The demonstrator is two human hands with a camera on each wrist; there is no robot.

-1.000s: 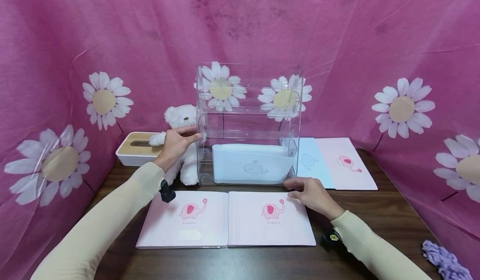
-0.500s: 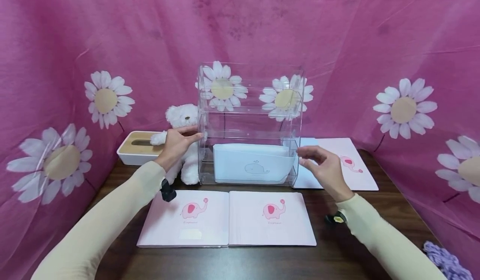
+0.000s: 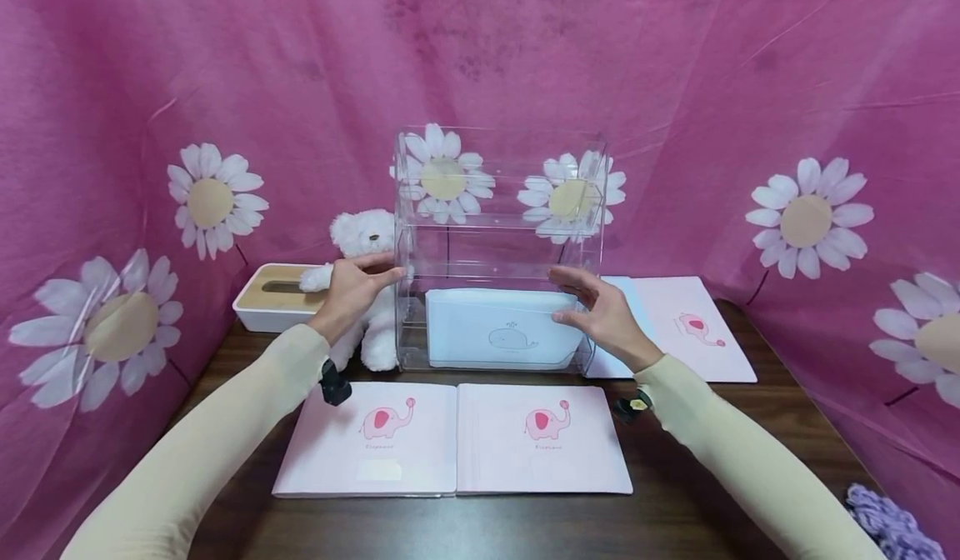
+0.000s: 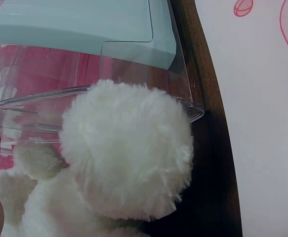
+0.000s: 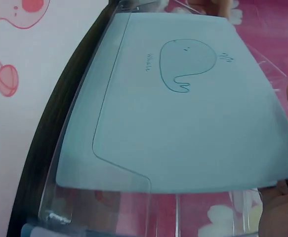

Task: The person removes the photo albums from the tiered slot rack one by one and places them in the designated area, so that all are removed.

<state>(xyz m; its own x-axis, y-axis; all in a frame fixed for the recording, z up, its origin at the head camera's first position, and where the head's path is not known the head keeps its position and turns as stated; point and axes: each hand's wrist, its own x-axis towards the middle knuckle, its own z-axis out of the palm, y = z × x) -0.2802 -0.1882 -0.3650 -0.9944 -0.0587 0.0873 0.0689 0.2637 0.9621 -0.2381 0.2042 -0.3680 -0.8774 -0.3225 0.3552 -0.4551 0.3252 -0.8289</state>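
Note:
A clear stepped rack (image 3: 495,271) stands upright on the table. In its lowest tier leans a light blue whale booklet (image 3: 465,335), also filling the right wrist view; a second edge shows behind its slanting top. My left hand (image 3: 348,293) touches the rack's left side with stretched fingers, in front of a white teddy bear (image 3: 378,347). My right hand (image 3: 603,318) is at the booklet's upper right corner, thumb in front and fingers higher up, spread apart. Whether it touches the booklet, I cannot tell.
Two pink elephant booklets (image 3: 375,452) lie side by side before the rack. Right of it lie another pink booklet (image 3: 686,360) and a blue booklet (image 3: 618,289). A white tissue box (image 3: 273,320) with a wooden lid stands left. Purple knitted yarn (image 3: 888,522) sits at the right edge.
My right hand has risen from the rack's lower right corner, swung out past its right side, then moved left to the blue booklet's upper corner. My left hand has stayed on the rack.

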